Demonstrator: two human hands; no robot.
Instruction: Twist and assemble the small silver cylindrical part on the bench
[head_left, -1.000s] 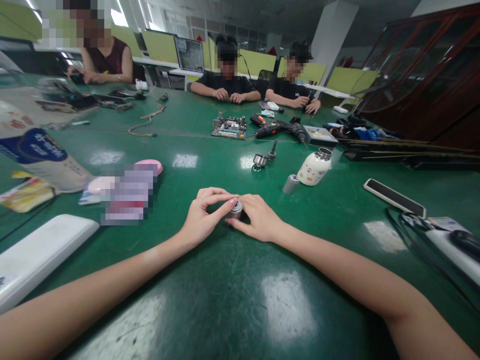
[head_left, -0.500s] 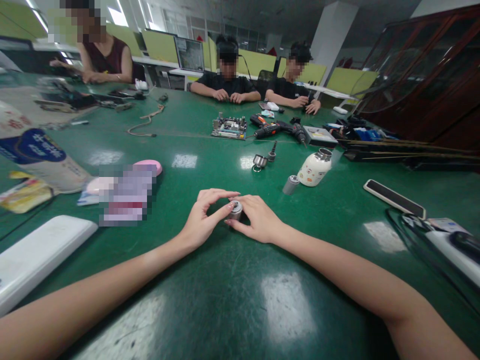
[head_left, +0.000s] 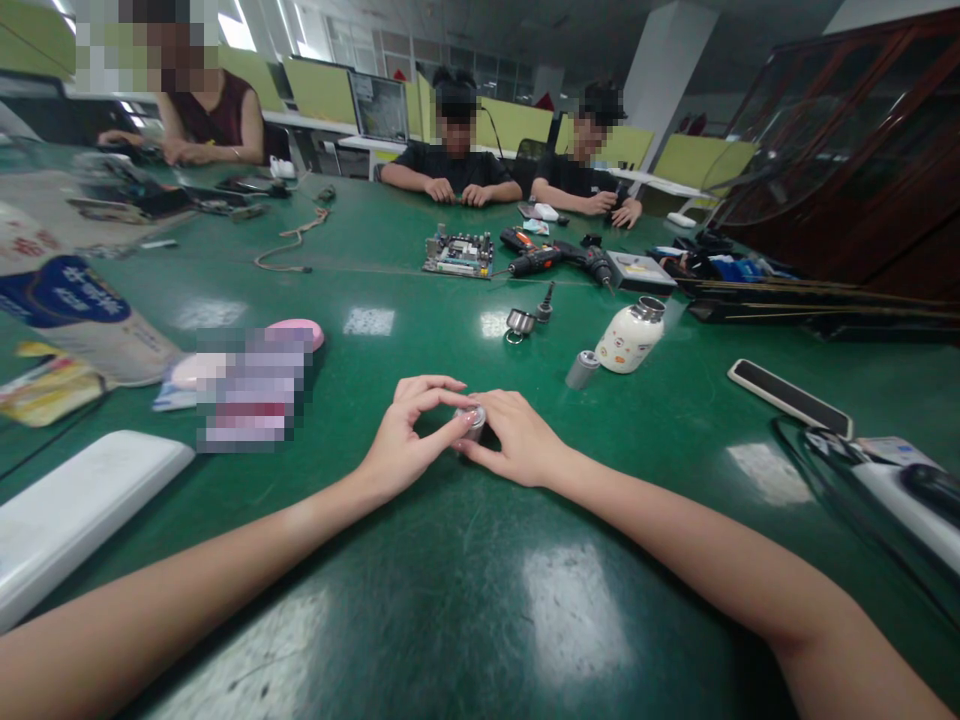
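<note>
In the middle of the green table (head_left: 465, 600) a small grey metal cylinder (head_left: 478, 428) stands upright between my hands. From the right, my right hand (head_left: 525, 440) is curled round its side, with the thumb in front. My left hand (head_left: 401, 430) reaches in from the left, thumb and forefinger pinching at the cylinder's top. The fingers partly cover that top, so its details are hidden. Beyond my right hand stands a similar grey cylinder (head_left: 582, 370), close beside an uncapped white bottle (head_left: 630, 338) with small printed pictures. Two small metal parts, one of them a cap with a ring (head_left: 519, 323), lie further back.
Farther off are a circuit board (head_left: 459, 255), power drills (head_left: 536, 260) and a cable (head_left: 289, 248). A white box-like object (head_left: 82, 510) and a large bottle (head_left: 90, 310) are at left; a phone-like bar (head_left: 789, 397) and black cables lie right. Several people sit across the table.
My left thumb and forefinger have shifted slightly over the cylinder's top, covering more of it. My right hand keeps its place. At the far left, a person's arm has moved.
</note>
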